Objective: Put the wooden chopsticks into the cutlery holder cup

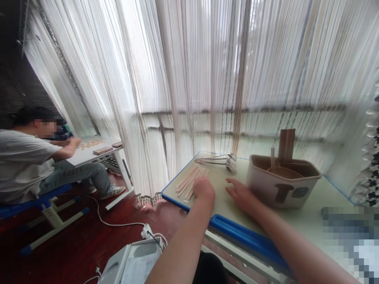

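The person's left hand (204,191) curls over the near ends of a loose fan of thin, pale wooden chopsticks (187,182) in what look like clear wrappers, lying at the left of a cream tabletop with a blue edge (219,197). Whether its fingers grasp any stick cannot be told, since their tips are hidden; the fan's spread probably makes single sticks easier to separate. The right hand (241,197) is released, fingers apart and nothing visible in it, just beside a beige, angular plastic tub (278,193). Inside the tub, a bundle of flat brown sticks (287,144) and 1 slim pale stick (272,157) stand upright by a rounded brown insert (286,171), perhaps because its walls prop them. Long-handled silver metal spoons (231,162) lie behind the chopsticks, bowls together to the right, likely grouped by kind. The tub's face carries 2 marks, a brown T-like shape and a grey-blue round patch; no brand or lettering is readable on either, nor on the wrappers.
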`<state>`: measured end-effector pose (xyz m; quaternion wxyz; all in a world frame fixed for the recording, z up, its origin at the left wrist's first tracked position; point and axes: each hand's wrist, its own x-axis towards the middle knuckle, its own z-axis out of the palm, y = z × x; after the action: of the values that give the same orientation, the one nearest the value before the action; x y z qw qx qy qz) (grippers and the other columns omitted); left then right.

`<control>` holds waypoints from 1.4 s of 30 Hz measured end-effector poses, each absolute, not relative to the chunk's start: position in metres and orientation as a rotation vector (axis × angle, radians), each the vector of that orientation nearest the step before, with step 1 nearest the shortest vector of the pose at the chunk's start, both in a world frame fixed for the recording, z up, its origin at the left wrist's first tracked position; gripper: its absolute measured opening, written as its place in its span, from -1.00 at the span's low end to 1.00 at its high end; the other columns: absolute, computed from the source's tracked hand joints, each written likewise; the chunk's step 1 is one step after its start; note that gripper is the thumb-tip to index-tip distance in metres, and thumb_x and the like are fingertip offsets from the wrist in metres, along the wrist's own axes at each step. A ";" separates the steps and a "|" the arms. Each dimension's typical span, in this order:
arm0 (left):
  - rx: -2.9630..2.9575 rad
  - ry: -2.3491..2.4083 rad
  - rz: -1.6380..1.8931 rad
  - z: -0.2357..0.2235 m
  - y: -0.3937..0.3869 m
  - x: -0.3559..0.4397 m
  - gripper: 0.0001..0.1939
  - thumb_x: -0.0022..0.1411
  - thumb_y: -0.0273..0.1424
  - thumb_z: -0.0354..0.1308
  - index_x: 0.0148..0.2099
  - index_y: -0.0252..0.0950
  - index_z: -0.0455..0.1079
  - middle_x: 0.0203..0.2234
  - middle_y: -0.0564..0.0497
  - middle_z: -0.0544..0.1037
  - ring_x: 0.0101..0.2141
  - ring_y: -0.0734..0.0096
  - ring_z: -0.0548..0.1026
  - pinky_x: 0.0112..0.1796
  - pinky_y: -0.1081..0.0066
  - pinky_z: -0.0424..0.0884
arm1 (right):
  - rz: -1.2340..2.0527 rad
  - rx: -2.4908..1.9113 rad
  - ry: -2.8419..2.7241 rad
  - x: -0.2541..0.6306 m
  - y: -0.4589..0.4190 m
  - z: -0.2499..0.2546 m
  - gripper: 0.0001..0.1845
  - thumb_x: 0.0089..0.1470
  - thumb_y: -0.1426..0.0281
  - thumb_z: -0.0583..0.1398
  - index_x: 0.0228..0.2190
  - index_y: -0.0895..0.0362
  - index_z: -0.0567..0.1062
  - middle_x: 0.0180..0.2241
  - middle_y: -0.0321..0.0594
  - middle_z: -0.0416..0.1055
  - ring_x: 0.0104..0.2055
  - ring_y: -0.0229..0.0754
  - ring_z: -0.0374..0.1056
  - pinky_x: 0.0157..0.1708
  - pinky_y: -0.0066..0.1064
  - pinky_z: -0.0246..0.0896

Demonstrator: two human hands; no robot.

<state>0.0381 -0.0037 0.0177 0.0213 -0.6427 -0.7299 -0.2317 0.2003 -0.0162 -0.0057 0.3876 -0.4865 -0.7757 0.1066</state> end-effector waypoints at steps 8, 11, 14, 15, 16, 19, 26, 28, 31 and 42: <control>-1.998 -2.240 -0.699 0.021 -0.007 0.041 -0.66 0.16 -0.63 -0.19 -0.24 -0.40 0.42 -0.35 -0.24 0.48 -0.27 0.19 0.47 -0.33 0.32 0.36 | 0.320 -1.249 -1.950 0.199 -0.015 -0.012 -0.54 0.10 0.18 -0.03 -0.03 0.14 0.31 -0.03 -0.03 0.32 0.04 -0.06 0.21 0.06 -0.09 0.05; -2.053 -2.237 -0.716 0.023 -0.009 0.041 -0.70 0.18 -0.58 -0.16 -0.25 -0.37 0.41 -0.36 -0.21 0.49 -0.29 0.19 0.47 -0.35 0.33 0.35 | 0.359 -1.252 -1.946 0.199 -0.016 -0.011 -0.53 0.12 0.18 -0.07 -0.04 0.17 0.31 -0.05 -0.01 0.32 0.03 -0.08 0.22 0.06 -0.12 0.05; -2.119 -2.178 -0.812 0.023 -0.010 0.039 -0.72 0.21 -0.52 -0.15 -0.21 -0.33 0.40 -0.33 -0.19 0.49 -0.28 0.23 0.46 -0.32 0.34 0.33 | 0.373 -1.245 -1.899 0.197 -0.017 -0.009 -0.50 0.11 0.17 -0.06 0.00 0.18 0.25 -0.03 -0.01 0.29 0.03 -0.09 0.21 0.05 -0.16 0.05; -2.128 -2.139 -0.865 0.023 -0.011 0.039 -0.72 0.22 -0.50 -0.16 -0.20 -0.33 0.39 -0.32 -0.18 0.49 -0.27 0.25 0.46 -0.30 0.35 0.32 | 0.375 -1.237 -1.869 0.195 -0.018 -0.009 -0.49 0.11 0.17 -0.05 0.03 0.17 0.21 -0.01 -0.01 0.26 0.03 -0.10 0.21 0.05 -0.17 0.06; -2.128 -2.098 -0.925 0.023 -0.011 0.038 -0.71 0.23 -0.49 -0.16 -0.18 -0.32 0.38 -0.31 -0.17 0.49 -0.27 0.28 0.45 -0.28 0.37 0.32 | 0.381 -1.228 -1.837 0.194 -0.019 -0.008 -0.47 0.10 0.17 -0.04 0.05 0.16 0.18 0.01 0.00 0.23 0.03 -0.10 0.21 0.03 -0.17 0.08; -2.089 -1.943 -1.137 0.023 -0.013 0.039 -0.71 0.26 -0.45 -0.19 -0.16 -0.31 0.36 -0.29 -0.14 0.47 -0.24 0.33 0.43 -0.23 0.39 0.30 | 0.426 -1.208 -1.777 0.190 -0.020 -0.006 -0.43 0.10 0.16 -0.04 0.09 0.17 0.11 0.03 0.02 0.18 -0.01 -0.10 0.23 -0.01 -0.16 0.12; -2.096 -1.450 -1.448 0.019 -0.011 0.042 -0.81 0.25 -0.42 -0.11 -0.19 -0.29 0.32 -0.32 -0.06 0.47 -0.25 0.37 0.41 -0.20 0.36 0.33 | 0.635 -1.146 -1.577 0.187 -0.019 0.003 -0.49 0.07 0.11 -0.03 -0.03 0.14 0.31 -0.10 -0.05 0.35 -0.09 -0.10 0.29 -0.08 -0.22 0.17; -2.141 -1.262 -1.432 0.018 -0.012 0.042 -0.84 0.22 -0.46 -0.07 -0.20 -0.27 0.32 -0.34 -0.03 0.48 -0.26 0.37 0.41 -0.20 0.34 0.34 | 0.699 -1.116 -1.542 0.187 -0.018 0.007 -0.51 0.05 0.09 -0.01 -0.13 0.14 0.40 -0.17 -0.06 0.40 -0.19 -0.10 0.34 -0.18 -0.24 0.23; -2.169 -1.018 -1.411 0.019 -0.018 0.045 -0.83 0.18 -0.52 -0.02 -0.19 -0.26 0.31 -0.32 -0.03 0.48 -0.26 0.36 0.41 -0.19 0.31 0.34 | 0.734 -1.036 -1.492 0.187 -0.021 0.016 -0.54 0.05 0.09 0.00 -0.18 0.15 0.42 -0.25 -0.10 0.43 -0.31 -0.14 0.35 -0.32 -0.29 0.27; -2.254 -0.929 -1.572 0.019 -0.030 0.053 -0.82 0.13 -0.48 0.04 -0.16 -0.28 0.31 -0.42 -0.01 0.48 -0.39 0.42 0.42 -0.32 0.42 0.35 | 0.483 -0.918 -1.408 0.193 -0.050 0.054 -0.73 0.06 0.21 0.07 -0.33 0.15 0.42 -0.40 -0.18 0.40 -0.38 -0.21 0.31 -0.34 -0.38 0.23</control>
<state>0.0534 -0.0302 0.0193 0.1202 -0.7714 -0.3179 -0.5381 0.1931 -0.0498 0.0540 0.6412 -0.4027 -0.6178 0.2121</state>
